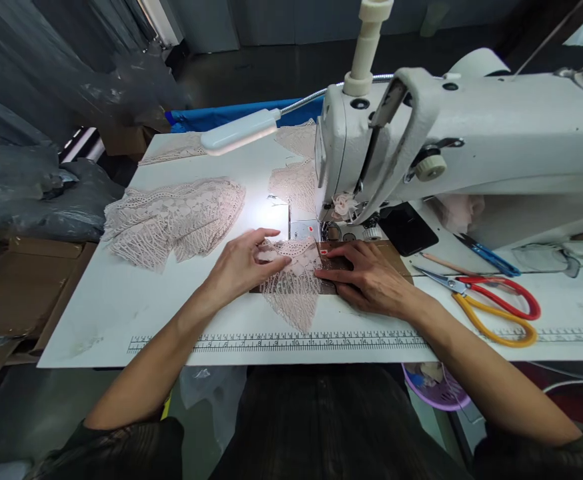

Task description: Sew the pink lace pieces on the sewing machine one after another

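Observation:
A pale pink lace piece (294, 283) lies on the white table in front of the needle area (330, 233) of a white sewing machine (471, 127). My left hand (244, 263) rests flat on the lace's left part, fingers stretched toward the needle. My right hand (366, 273) presses flat on a brown card piece (394, 257) and the lace's right edge, fingers extended leftward. Neither hand grips anything.
A larger pile of pink lace (171, 217) lies at the left, more lace (294, 180) behind the needle. Red-and-yellow scissors (491, 307), blue snips (489, 257), a pencil (444, 265) and a black phone (407, 229) lie at the right. A lamp (241, 130) shines down. A ruler strip (281, 342) lines the front edge.

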A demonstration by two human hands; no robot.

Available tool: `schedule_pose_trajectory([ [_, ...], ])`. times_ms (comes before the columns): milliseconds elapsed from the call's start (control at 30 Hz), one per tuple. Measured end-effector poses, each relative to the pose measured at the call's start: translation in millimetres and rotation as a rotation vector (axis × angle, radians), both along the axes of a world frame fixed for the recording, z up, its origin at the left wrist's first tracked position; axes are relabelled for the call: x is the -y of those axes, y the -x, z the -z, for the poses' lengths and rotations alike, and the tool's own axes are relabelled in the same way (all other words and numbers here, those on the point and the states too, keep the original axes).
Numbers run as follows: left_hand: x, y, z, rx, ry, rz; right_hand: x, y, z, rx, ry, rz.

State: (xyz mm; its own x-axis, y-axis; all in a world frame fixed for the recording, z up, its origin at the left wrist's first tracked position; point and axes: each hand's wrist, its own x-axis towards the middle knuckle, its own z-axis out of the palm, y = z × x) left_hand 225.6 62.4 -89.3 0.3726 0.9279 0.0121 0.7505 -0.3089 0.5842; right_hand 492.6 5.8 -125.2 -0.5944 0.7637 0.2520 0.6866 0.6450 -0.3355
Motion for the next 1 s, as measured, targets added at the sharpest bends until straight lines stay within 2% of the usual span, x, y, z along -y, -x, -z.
schedule_pose_trajectory([
  [67,-1.3,-4.3,-0.9,-0.083,-0.267,0.018,0.4,0.2,0.1,0.001,-0.003,0.0],
  [133,-3.0,-12.7,0.4,-0.141,-0.417,0.208,0.9,0.6,0.2,0.014,-0.003,0.003],
  [233,-7.7,-27.6,6.1,-0.198,-0.429,0.618,1.8,1.1,0.5,0.038,-0.008,0.013],
  [267,-9.9,-31.5,8.4,-0.226,-0.428,0.703,2.0,1.2,0.7,0.044,-0.011,0.017],
  [333,-14.6,-36.2,12.8,-0.296,-0.437,0.792,2.4,1.3,1.3,0.053,-0.014,0.018],
  [567,-19.4,-30.9,21.0,-0.369,-0.451,0.783,2.1,0.3,2.4,0.058,-0.007,0.013],
  [833,-22.0,-36.1,14.0,-0.398,-0.487,0.697,-5.4,0.0,8.2,-0.037,0.001,0.072],
  [1000,-27.7,-39.2,16.6,-0.416,-0.537,0.684,-8.8,0.4,10.9,-0.084,0.0,0.108],
])
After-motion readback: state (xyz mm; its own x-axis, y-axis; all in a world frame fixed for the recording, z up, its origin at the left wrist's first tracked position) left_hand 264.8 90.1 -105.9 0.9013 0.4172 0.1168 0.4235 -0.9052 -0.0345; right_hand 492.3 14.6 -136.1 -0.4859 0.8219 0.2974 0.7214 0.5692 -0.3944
